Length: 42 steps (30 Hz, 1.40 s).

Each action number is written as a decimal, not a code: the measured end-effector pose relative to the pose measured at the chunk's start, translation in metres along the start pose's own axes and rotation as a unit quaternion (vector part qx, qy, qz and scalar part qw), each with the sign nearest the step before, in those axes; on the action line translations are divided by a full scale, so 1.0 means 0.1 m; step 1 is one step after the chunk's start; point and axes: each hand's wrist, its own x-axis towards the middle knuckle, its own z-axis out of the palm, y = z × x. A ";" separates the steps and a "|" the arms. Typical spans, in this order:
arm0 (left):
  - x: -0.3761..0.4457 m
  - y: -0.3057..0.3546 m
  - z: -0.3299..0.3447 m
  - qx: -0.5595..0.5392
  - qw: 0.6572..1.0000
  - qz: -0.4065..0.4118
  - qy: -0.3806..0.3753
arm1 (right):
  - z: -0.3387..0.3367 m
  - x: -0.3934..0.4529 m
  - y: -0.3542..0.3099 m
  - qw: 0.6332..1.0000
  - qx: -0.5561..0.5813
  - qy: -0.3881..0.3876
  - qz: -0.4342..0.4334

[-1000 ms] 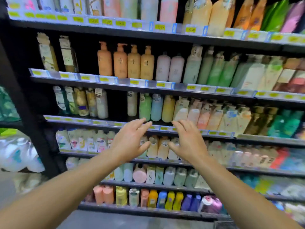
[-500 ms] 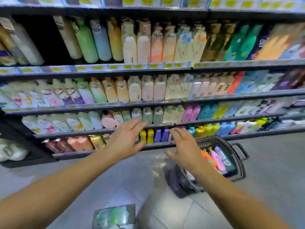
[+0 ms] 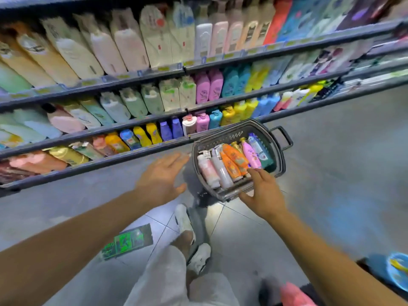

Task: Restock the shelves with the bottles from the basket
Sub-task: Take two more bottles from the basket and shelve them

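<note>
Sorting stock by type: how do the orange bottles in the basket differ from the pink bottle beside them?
The orange bottles are two lying side by side; the pink bottle is single. The orange bottles carry a pale printed pattern, while the pink bottle has a small dark motif. The right hand reaches nearest the orange bottles' lower ends. Both kinds lie flat in the basket, caps pointing toward the shelves.

the basket (image 3: 278, 151) looks like dark matt plastic, its walls perforated with small holes. the bottles (image 3: 231, 164) lying in it look like smooth glossy plastic, with printed labels on some. the shelves (image 3: 132, 78) have dark, smooth front edges that look like painted metal. the floor (image 3: 331, 173) is grey polished tile with a soft sheen. the shorts (image 3: 167, 279) are pale matt cloth.
</note>
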 end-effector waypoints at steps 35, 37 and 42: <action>2.40 -1.23 3.11 -0.169 0.958 -0.210 -0.100 | 3.41 2.78 0.63 0.974 0.111 -0.176 0.087; 2.41 -1.22 3.13 -0.175 0.955 -0.218 -0.097 | 3.41 2.81 0.62 0.979 0.092 -0.166 0.076; 2.44 -1.11 3.07 -0.239 0.929 -0.267 -0.089 | 3.22 2.86 0.68 0.939 0.251 -0.191 0.140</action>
